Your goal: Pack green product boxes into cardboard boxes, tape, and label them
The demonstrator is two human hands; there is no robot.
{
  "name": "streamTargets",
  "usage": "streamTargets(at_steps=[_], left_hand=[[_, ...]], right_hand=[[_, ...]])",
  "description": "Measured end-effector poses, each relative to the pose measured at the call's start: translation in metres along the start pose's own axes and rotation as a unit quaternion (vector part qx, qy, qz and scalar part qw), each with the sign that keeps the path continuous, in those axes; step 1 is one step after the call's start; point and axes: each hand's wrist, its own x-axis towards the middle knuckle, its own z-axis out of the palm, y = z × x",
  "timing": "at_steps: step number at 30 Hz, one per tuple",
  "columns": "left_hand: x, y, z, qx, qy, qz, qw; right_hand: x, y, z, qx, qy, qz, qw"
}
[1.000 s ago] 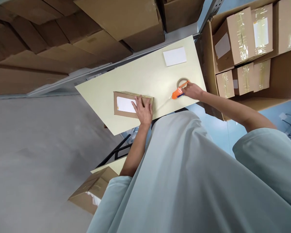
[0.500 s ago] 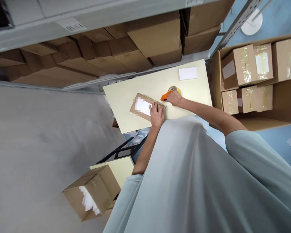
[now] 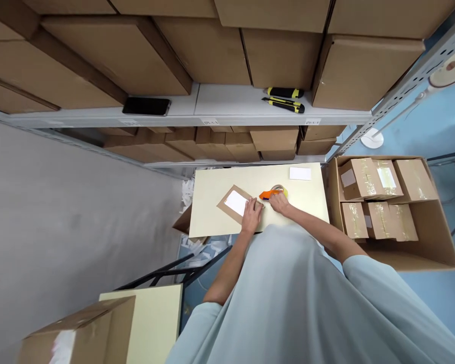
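A flat brown cardboard box (image 3: 229,206) with a white label lies on the pale yellow table (image 3: 212,212). My left hand (image 3: 252,218) rests on the box's near right edge, fingers spread flat. Right beside it, my right hand (image 3: 279,202) is closed on an orange tape dispenser (image 3: 270,194) whose nose is at the box's right end. A white label sheet (image 3: 300,173) lies on the table's far right part.
A big open carton (image 3: 436,253) at the right holds several taped small boxes. Shelves behind carry large cartons, a black phone (image 3: 146,105) and two yellow-black utility knives (image 3: 285,99). A second table (image 3: 151,323) and an open box (image 3: 83,331) are at the lower left.
The camera has tilted up, showing the upper shelf. My right hand has brought the tape dispenser leftward to the box's end. My left hand stays on the box, which has turned a little.
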Motion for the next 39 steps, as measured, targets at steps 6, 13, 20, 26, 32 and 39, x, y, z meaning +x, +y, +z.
streamTargets(at_steps=[6,13,20,26,32,39], left_hand=[[-0.003,0.001,-0.001,-0.004,-0.024,0.002,1.0],[-0.001,0.007,0.002,-0.018,-0.016,-0.025,0.999],[-0.01,0.007,0.003,-0.073,-0.013,0.002,0.997],[0.024,0.032,-0.038,-0.069,0.092,-0.011,0.993],[0.184,0.06,-0.179,-0.06,0.262,0.069,0.961],[0.264,0.081,-0.276,-0.062,0.311,-0.03,0.948]], right_hand=[[-0.023,0.055,-0.017,-0.07,-0.01,0.012,0.997],[-0.015,0.034,-0.025,-0.051,-0.033,0.051,0.997],[0.018,0.029,-0.079,-0.025,0.024,0.128,0.991],[0.0,0.055,-0.159,-0.013,0.135,0.123,0.983],[0.025,0.05,-0.255,0.067,0.306,0.104,0.944],[0.082,0.071,-0.345,0.113,0.336,0.105,0.929]])
